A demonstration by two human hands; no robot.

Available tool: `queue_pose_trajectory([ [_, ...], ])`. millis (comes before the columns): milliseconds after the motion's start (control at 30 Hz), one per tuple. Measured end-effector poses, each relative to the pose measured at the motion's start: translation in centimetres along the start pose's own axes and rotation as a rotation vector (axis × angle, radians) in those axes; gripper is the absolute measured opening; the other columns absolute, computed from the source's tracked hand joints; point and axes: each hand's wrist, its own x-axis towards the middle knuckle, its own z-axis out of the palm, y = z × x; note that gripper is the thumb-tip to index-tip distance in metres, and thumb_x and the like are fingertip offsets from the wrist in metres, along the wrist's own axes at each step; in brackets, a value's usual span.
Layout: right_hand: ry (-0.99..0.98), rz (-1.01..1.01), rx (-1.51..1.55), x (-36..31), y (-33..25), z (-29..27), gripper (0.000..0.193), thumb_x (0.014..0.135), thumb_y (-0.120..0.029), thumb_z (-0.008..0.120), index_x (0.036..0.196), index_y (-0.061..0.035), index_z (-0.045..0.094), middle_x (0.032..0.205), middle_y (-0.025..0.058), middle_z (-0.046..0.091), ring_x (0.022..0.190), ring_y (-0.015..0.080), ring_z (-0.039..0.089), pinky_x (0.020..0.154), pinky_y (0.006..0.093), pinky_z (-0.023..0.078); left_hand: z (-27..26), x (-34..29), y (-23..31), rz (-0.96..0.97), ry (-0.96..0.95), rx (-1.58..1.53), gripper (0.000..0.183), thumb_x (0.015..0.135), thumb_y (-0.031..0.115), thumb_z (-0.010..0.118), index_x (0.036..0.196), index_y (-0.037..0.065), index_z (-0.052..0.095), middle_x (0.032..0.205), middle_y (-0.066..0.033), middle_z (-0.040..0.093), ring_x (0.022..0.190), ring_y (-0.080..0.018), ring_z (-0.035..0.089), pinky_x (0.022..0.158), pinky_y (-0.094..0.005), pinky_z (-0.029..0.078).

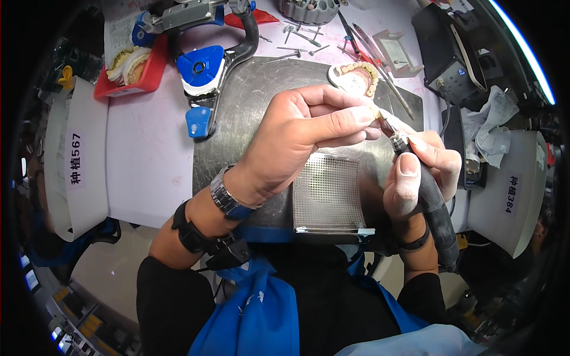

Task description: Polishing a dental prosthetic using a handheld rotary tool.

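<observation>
Between the thumb and fingertips of my left hand is pinched a small yellowish piece that looks like a dental crown. My right hand grips a black rotary handpiece, its metal tip meeting the crown or right beside it. Just beyond my fingers lies a dental cast with a row of yellowish teeth on a white base. Below the hands, a perforated metal grille is set in the grey metal work plate.
An articulator with blue plates stands at the far left, beside a red tray holding a cast. Loose burs, a bur block and slim tools lie at the back. A black control box stands at right.
</observation>
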Motion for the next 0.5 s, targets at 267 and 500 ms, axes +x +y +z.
queue_pose_trajectory([
  [267,0.008,0.031,0.044,-0.09,-0.1,0.33,0.025,0.076,0.0,0.063,0.097,0.0014,0.05,0.083,0.0174,0.058,0.076,0.0212,0.061,0.07,0.031,0.05,0.02,-0.04,0.19,0.012,0.003,0.03,0.021,0.087,0.006,0.056,0.105,-0.005,0.054,0.099,-0.0146,0.061,0.092,-0.0214,0.063,0.081,-0.0257,0.052],
  [500,0.019,-0.028,0.009,0.0,-0.12,0.39,0.026,0.077,-0.002,0.064,0.097,0.0015,0.05,0.082,0.0167,0.058,0.069,0.0195,0.059,0.066,0.0298,0.05,0.17,-0.1,0.29,0.005,0.004,0.01,0.021,0.087,0.006,0.055,0.105,-0.005,0.054,0.1,-0.0153,0.061,0.092,-0.0217,0.063,0.081,-0.0257,0.052],
])
